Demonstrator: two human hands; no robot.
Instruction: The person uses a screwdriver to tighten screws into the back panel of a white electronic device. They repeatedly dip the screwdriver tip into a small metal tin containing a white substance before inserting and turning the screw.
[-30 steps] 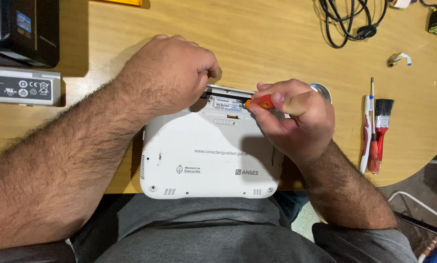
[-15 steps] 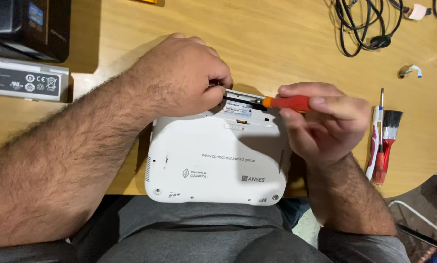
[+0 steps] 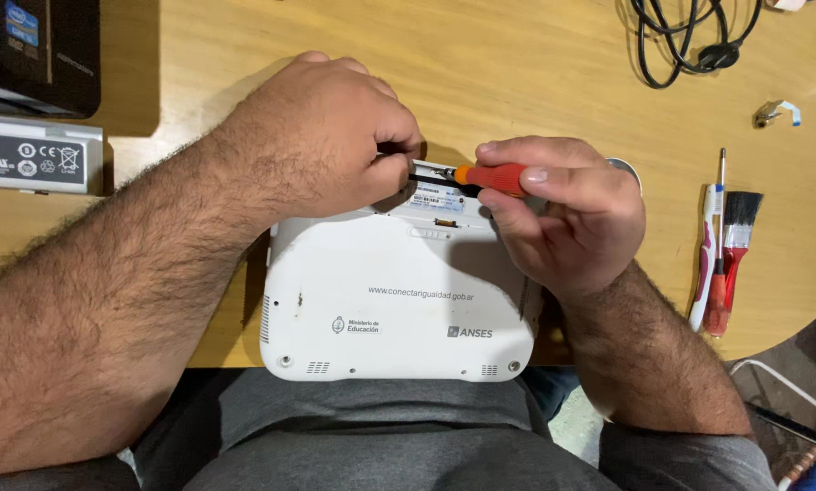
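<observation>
Single view, head-mounted camera, worn by the seated person. It looks steeply down and slightly forward over the lap onto the near edge of a wooden table point(image 3: 535, 64). Range is close: both forearms enter from the bottom corners and fill much of the frame. The left hand point(image 3: 321, 136) and right hand point(image 3: 562, 214) sit near frame centre, above a white laptop underside point(image 3: 390, 300). The table's far side runs off the top edge; floor shows at lower right. No second view, so no overlap to record.
</observation>
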